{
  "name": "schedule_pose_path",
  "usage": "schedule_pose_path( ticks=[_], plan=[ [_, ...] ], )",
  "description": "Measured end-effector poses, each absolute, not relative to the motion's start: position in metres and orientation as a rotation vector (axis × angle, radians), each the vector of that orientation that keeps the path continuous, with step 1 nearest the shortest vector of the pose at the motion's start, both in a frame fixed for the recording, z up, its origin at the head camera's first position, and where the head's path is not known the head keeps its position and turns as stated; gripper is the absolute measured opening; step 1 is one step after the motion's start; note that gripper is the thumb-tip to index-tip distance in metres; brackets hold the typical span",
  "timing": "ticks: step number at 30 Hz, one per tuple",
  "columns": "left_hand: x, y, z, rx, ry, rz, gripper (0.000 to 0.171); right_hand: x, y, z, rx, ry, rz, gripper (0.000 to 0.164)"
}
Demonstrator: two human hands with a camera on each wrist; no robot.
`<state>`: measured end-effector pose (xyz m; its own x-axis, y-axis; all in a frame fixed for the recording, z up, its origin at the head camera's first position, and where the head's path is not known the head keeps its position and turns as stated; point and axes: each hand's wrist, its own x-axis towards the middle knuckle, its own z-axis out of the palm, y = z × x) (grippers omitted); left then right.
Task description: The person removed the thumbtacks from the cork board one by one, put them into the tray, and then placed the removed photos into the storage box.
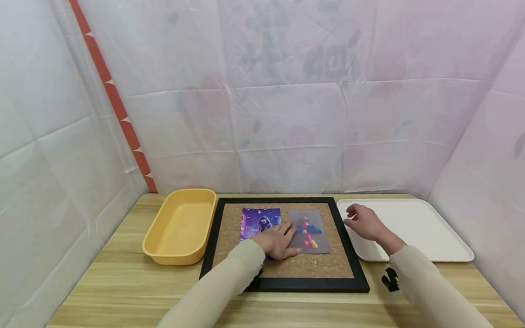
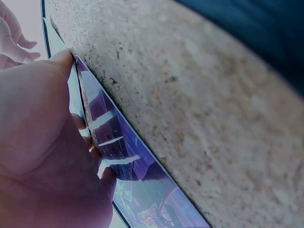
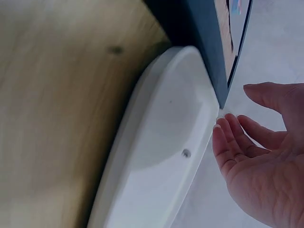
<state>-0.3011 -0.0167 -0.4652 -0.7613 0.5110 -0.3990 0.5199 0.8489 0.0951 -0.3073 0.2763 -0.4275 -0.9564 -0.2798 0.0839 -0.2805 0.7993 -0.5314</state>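
Note:
A cork board (image 1: 328, 267) in a black frame lies on the wooden table. On it are a purple picture (image 1: 252, 222) of a hooded figure and, to the right, a grey picture (image 1: 322, 240) with pink, yellow and blue shapes. My left hand (image 1: 277, 241) rests with spread, straight fingers across the neighbouring edges of both pictures; it covers part of the purple one. Over the left edge of a white tray (image 1: 412, 226), my right hand (image 1: 364, 223) hovers with loosely bent fingers. In the right wrist view its thumb (image 3: 266, 95) stands apart from the fingertips, with nothing visible between.
A yellow basin (image 1: 181, 224) stands left of the board. A small dark spot (image 3: 186, 153) shows in the white tray in the right wrist view; what it is I cannot tell. White printed sheets (image 1: 283, 110) enclose the table at the back and sides.

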Motion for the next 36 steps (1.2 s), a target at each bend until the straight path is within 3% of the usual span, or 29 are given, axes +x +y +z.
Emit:
schedule_pose_path(
  ticks=[12,36],
  plan=[
    [-0.278,-0.02,-0.438,0.766,2.628,0.0,0.077,-0.313,0.26,-0.427,0.507,-2.959,0.903,0.033],
    [-0.278,-0.02,-0.439,0.803,2.622,0.006,0.076,-0.33,0.239,-0.436,0.558,-2.957,1.005,0.034]
  ],
)
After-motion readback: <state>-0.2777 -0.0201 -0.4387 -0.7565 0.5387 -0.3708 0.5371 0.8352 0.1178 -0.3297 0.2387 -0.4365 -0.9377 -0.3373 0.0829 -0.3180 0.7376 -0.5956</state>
